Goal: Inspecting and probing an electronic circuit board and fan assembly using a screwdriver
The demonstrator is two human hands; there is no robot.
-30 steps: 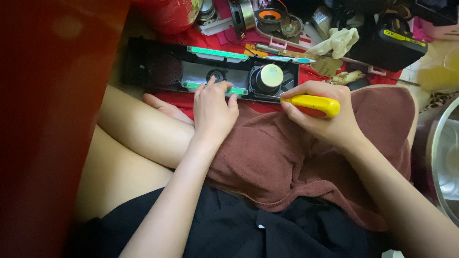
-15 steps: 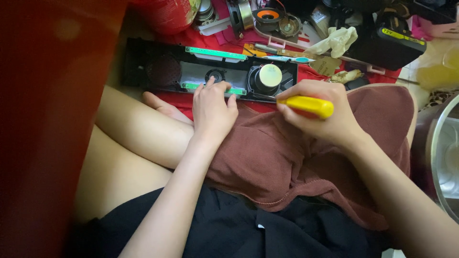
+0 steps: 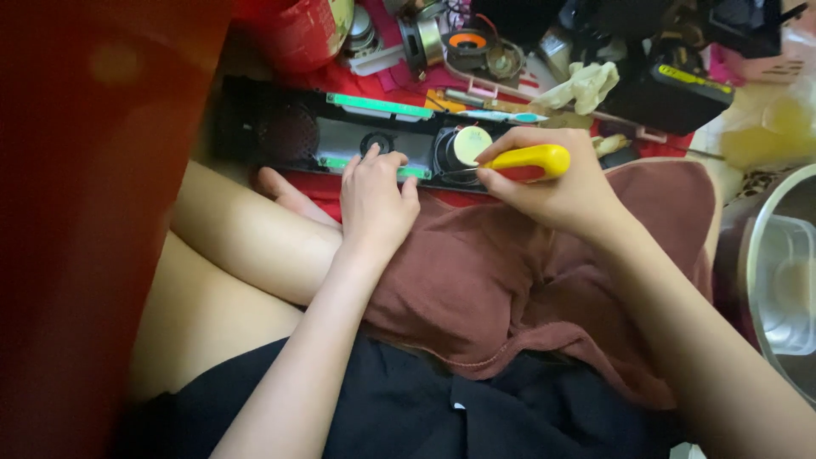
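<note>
Yellow-handled screwdriver (image 3: pixel 525 161) in the right hand (image 3: pixel 557 191); fingers curled tight round the handle, thumb on the near side, shaft pointing left toward the round speaker cone (image 3: pixel 470 144) with its pale cap; tip at the cone's rim, exact contact too small to tell. Long black speaker housing (image 3: pixel 280 132) lies opened across the red cloth (image 3: pixel 336 191) just past the knees; green strip (image 3: pixel 381 105) along its far edge, second green strip (image 3: pixel 336 161) on the near edge, small dark round part (image 3: pixel 375 142) between them. Left hand (image 3: pixel 376 200) rests palm down on the housing's near edge; fingers (image 3: pixel 371 157) lightly spread, tips pressing by the small round part, holding nothing. Maroon cloth (image 3: pixel 501 280) over the lap, under both wrists.

Packages and labels: red cylindrical container (image 3: pixel 297 30) with a pale label patch, top left of centre, beyond the housing; black boxy tool (image 3: pixel 671 93) with a yellow label strip on its upper face, top right; crumpled cream glove (image 3: pixel 586 83) just left of it; orange-centred round part (image 3: pixel 467 42) at top centre, amid blurred clutter. Metal bowl (image 3: pixel 752 255) at the right edge; clear plastic tub (image 3: pixel 786 280) inside it. Big red surface (image 3: pixel 85 212) fills the left side, out of focus.
</note>
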